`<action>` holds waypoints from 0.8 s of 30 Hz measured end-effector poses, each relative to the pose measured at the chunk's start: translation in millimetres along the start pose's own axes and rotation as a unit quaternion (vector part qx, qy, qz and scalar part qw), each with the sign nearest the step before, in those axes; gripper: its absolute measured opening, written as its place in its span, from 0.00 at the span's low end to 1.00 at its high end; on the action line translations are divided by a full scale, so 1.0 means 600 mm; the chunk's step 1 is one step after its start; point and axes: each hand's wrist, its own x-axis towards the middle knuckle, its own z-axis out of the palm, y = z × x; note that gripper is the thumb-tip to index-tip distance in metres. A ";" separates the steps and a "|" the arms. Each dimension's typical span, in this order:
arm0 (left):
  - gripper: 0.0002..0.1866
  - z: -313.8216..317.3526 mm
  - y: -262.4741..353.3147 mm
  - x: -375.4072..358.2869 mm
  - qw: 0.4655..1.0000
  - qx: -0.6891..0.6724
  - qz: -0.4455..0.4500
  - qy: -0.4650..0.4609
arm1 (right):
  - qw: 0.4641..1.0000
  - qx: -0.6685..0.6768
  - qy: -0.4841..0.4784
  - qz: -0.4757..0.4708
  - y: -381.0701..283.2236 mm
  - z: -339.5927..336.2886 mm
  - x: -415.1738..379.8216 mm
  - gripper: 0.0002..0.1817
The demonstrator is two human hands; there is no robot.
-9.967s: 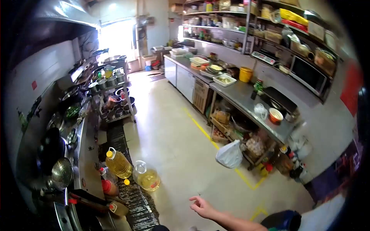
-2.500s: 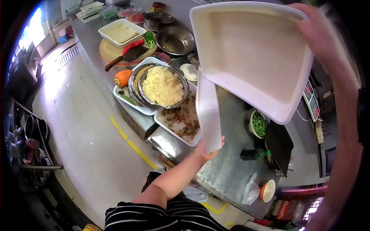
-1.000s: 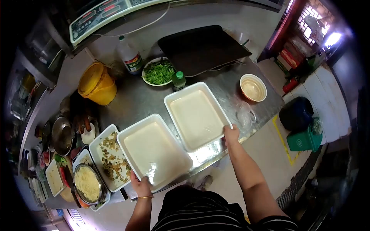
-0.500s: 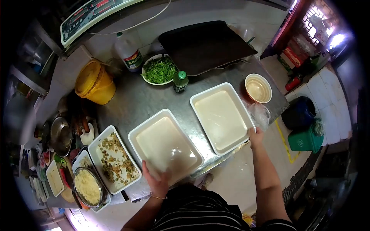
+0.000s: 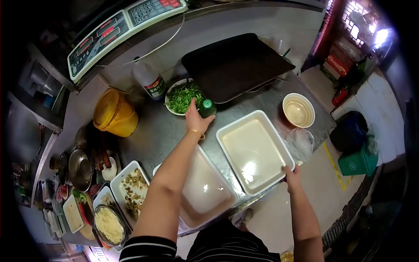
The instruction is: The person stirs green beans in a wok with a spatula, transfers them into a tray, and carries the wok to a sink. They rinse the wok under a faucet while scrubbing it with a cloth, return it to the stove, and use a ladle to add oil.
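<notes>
My left hand [image 5: 198, 119] reaches across the metal table to a small green-capped bottle [image 5: 207, 106]. Its thumb and fingers are spread on either side of the bottle's lower part. Just behind stands a bowl of chopped green vegetables [image 5: 180, 98]. At the near right corner of a white tray [image 5: 254, 148], my right hand [image 5: 291, 175] grips the rim. A pale, glossy layer covers that tray's bottom. A second white tray [image 5: 205, 192] with similar pale contents lies to its left, partly hidden under my left forearm.
A dark baking tray [image 5: 235, 65] leans at the back, near a large bottle [image 5: 149, 81] and a yellow bucket [image 5: 115, 113]. An empty-looking bowl [image 5: 298, 110] and a plastic bag [image 5: 300, 144] sit right. Left are a tray of chopped filling [image 5: 135, 185] and a bowl of pale yellow food [image 5: 109, 225].
My left hand has left the near edge of the left tray and stretched forward to the green-capped bottle. My right hand stays on its tray corner. The camera view has shifted slightly.
</notes>
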 end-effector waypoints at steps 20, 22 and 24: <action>0.36 -0.158 -0.236 -0.026 0.950 -0.188 -0.175 0.177 | 0.994 -0.012 0.107 0.005 0.008 0.000 0.045 0.11; 0.41 -0.150 -0.209 -0.040 0.946 -0.230 -0.139 0.182 | 0.992 0.017 0.125 -0.001 -0.010 0.001 0.066 0.10; 0.41 -0.139 -0.179 -0.075 0.929 -0.207 -0.172 0.255 | 0.990 0.090 0.109 0.028 -0.049 -0.006 0.073 0.09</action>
